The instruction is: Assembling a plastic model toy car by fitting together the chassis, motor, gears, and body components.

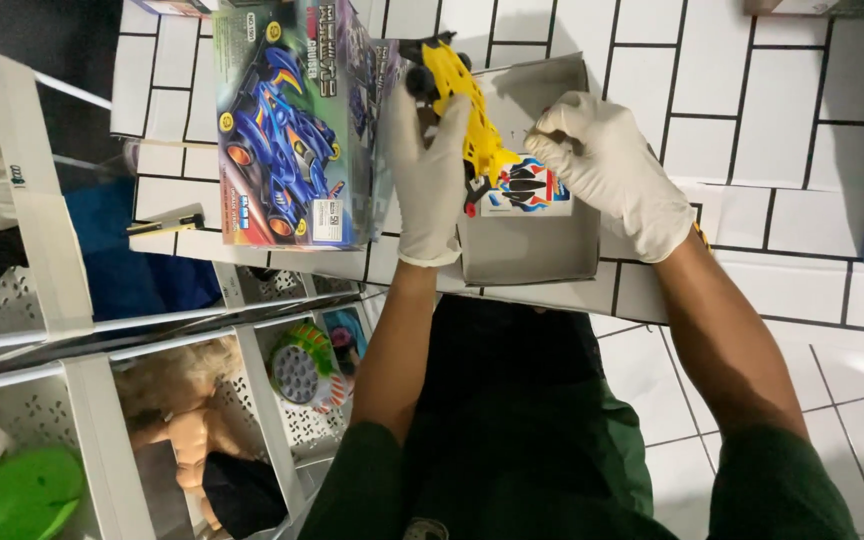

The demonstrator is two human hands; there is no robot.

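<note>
Over the white tiled counter (752, 130), both gloved hands worked at a yellow toy car body (467, 110). The left hand (430, 170) had its fingers (449, 130) closed around the yellow piece, holding it tilted above an open grey cardboard tray (532, 250). The right hand (612, 170) was curled at the shell's other side, its fingers (552, 135) bent toward it; whether they pinched it or only touched could not be told. Inside the tray, just under the hands, lay a small sheet with red, blue and black markings (532, 188). Just beside the left hand stood the box lid (292, 120), printed with a blue racing car, leaning upright on the counter. A small dark tool with a yellow stripe (165, 223) lay near the lid's lower corner. Below the counter's edge, white perforated shelves (52, 300) held a round green toy (300, 368), a doll with blond hair (187, 420) and a green plastic item (17, 495).
</note>
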